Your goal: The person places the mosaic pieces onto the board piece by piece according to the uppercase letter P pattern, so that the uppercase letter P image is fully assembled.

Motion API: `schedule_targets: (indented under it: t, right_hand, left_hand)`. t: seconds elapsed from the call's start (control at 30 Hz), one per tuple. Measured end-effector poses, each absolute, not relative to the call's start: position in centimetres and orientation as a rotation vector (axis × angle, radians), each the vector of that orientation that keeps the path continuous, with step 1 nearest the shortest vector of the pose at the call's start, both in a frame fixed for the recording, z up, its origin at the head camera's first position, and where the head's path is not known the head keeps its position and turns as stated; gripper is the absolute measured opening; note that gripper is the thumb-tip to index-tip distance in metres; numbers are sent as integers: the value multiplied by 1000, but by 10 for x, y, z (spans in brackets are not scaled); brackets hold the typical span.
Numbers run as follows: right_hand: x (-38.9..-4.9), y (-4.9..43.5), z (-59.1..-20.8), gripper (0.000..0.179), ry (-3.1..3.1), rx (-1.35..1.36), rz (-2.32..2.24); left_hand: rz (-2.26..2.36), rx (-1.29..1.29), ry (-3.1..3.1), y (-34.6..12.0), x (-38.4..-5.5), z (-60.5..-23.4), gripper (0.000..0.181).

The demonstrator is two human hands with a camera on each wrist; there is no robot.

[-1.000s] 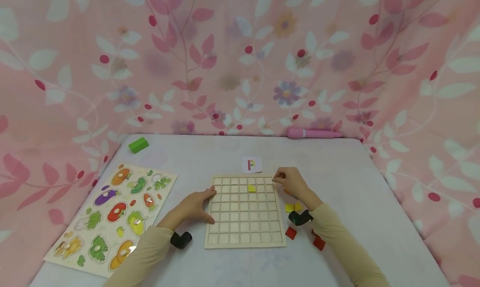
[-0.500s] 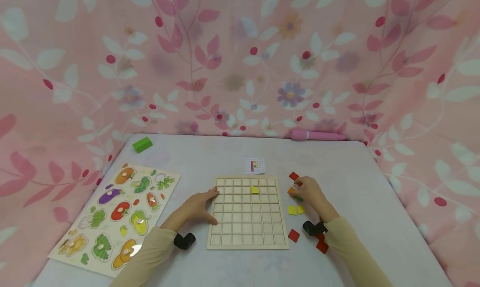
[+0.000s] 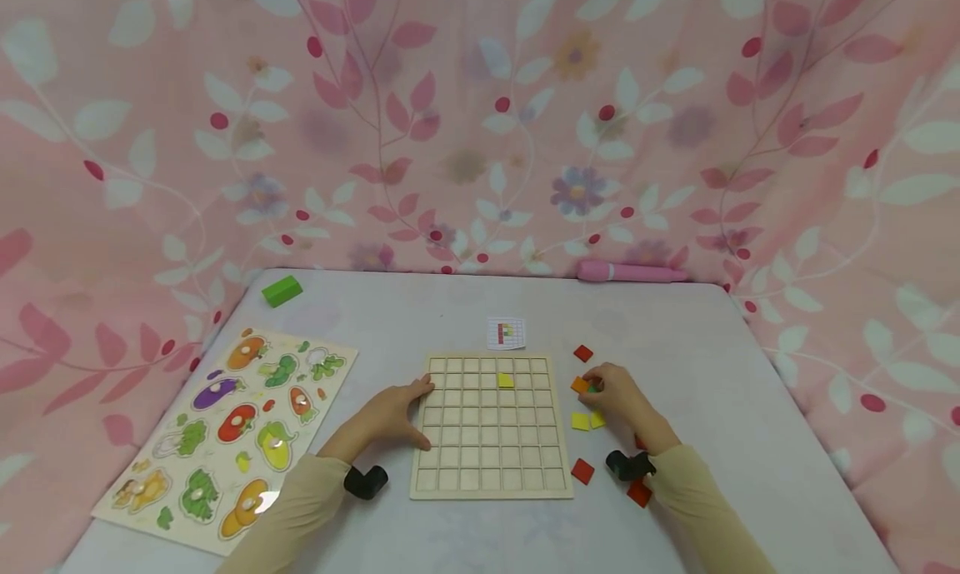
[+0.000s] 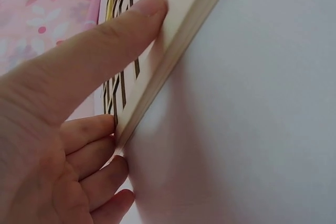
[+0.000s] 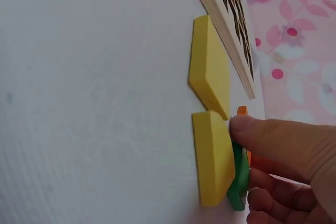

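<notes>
Head view: the wooden grid board [image 3: 490, 434] is touched at its left edge by the left hand [image 3: 386, 420], its grip spread. Right wrist view: the green tile [image 5: 240, 188], beside two yellow tiles [image 5: 213, 161], is touched by the right hand [image 5: 291, 163]; whether pinched cannot be told.

green tile [image 5: 240, 178] partly hidden, sleeves [image 3: 287, 511] cropped

1. Left hand [image 4: 42, 140]: thumb laid on the rim of a pale wooden grid board [image 4: 184, 3]; other fingers by its edge, contact hard to judge.
2. White tabletop [image 4: 262, 103] alongside.
3. Pink patterned cloth [image 4: 37, 24] behind.
</notes>
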State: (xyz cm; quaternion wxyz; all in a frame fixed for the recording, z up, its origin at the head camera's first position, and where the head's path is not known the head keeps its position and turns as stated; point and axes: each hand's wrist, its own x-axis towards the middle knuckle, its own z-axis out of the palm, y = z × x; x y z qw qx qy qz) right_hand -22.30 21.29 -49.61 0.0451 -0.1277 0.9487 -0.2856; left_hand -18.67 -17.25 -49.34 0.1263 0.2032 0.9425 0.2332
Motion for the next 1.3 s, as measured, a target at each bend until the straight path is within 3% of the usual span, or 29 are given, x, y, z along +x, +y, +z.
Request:
schedule_targets:
  t: [0.43,0.67,1.03,1.3]
  right_hand:
    - [-225,208,-497,23,2861,-329,-931]
    - [-222,207,-496,32,2960,-548,-928]
    - [-226,200,-486,28,3040,-789,-1058]
    - [-230,190,-478,22,3042,-949,-1092]
  left_hand:
    - [724,560,2723,-172,-187,-496,97]
    - [720,564,2723,-172,-186,-497,97]
    - [739,556,2724,-171,-187,-494,96]
    - [738,715,2722,-182,-189,-502,100]
